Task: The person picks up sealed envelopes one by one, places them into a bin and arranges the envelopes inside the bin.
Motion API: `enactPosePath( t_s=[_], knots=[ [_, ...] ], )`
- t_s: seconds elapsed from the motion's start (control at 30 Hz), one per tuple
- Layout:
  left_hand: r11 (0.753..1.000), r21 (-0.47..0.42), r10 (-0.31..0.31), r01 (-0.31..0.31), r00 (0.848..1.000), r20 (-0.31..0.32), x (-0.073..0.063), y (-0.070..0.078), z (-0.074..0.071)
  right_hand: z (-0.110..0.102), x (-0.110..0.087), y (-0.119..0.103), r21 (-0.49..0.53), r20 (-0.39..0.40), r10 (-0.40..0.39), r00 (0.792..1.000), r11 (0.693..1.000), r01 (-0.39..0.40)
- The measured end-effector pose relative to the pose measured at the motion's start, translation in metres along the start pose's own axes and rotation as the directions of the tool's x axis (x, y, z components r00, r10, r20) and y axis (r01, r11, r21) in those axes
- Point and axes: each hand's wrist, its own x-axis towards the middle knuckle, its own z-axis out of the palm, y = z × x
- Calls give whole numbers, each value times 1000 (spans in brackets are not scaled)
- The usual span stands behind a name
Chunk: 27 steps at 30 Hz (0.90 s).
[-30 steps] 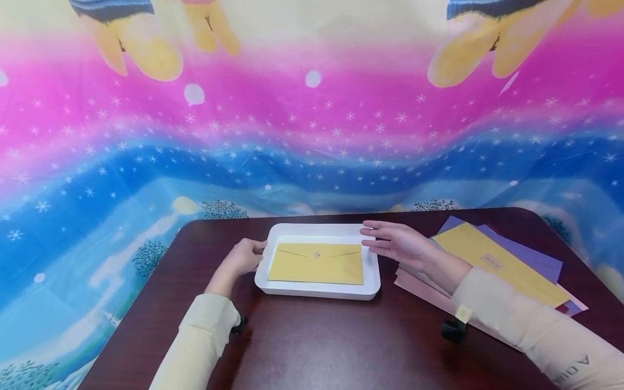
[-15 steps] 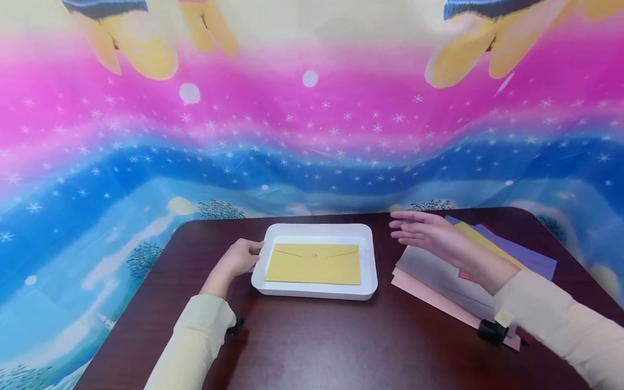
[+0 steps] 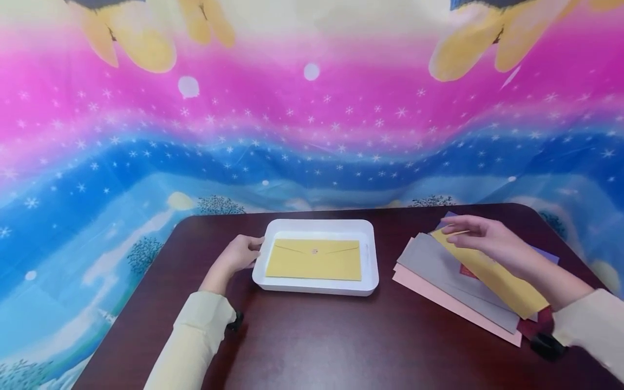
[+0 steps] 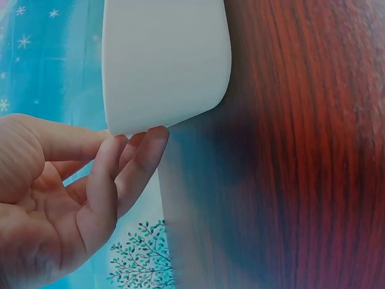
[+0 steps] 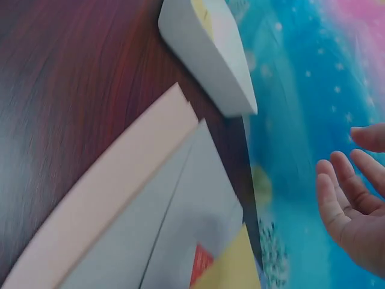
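Observation:
A white tray (image 3: 316, 287) sits mid-table with a yellow envelope (image 3: 314, 262) lying in it, its flap side up. My left hand (image 3: 240, 253) is at the tray's left end; in the left wrist view its thumb and curled fingertips (image 4: 157, 141) pinch the tray's rim. Over on the right, my right hand (image 3: 497, 238) hovers above a fanned pile of envelopes, its fingers relaxed and holding nothing. On top of that pile is another yellow envelope (image 3: 517, 295), partly hidden by the hand and forearm. Under it lie a grey envelope (image 3: 439, 265) and a pink envelope (image 3: 453, 303).
Purple envelope (image 3: 547, 254) edges show behind the pile, and a dark red piece (image 3: 528, 327) sticks out at its lower right. The brown table (image 3: 312, 341) has rounded far corners. A colourful snowflake-print cloth (image 3: 312, 135) hangs right behind it.
My right hand has moved from the tray's right rim rightward to above the envelope pile, and its fingers have bent a little. The left hand stays at the tray, and the yellow envelope inside lies still.

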Motion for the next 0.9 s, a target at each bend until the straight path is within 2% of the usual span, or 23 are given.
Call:
enactPosePath(
  t_s=[0.07, 0.27, 0.43, 0.67, 0.9],
  knots=[
    [1000, -8, -1, 1, 1000, -2, 1, 1, 0, -7, -7, 7, -64, -26, 21, 999, 998, -23],
    [999, -36, -7, 7, 1000, -1, 3, 0, 0, -25, -24, 26, -229, -70, 13, 997, 973, -28],
    [999, -47, -6, 6, 1000, 5, 1, 1, -1, -35, -37, 43, -307, -80, 50, 996, 949, -72],
    [999, -39, 9, -9, 1000, 2, 0, 0, -1, -46, -51, 70, -401, -80, 147, 986, 901, -167],
    [999, -49, -10, 10, 1000, -1, -2, -1, 0, -58, -58, 93, -495, -63, 193, 979, 846, -199]
  ],
)
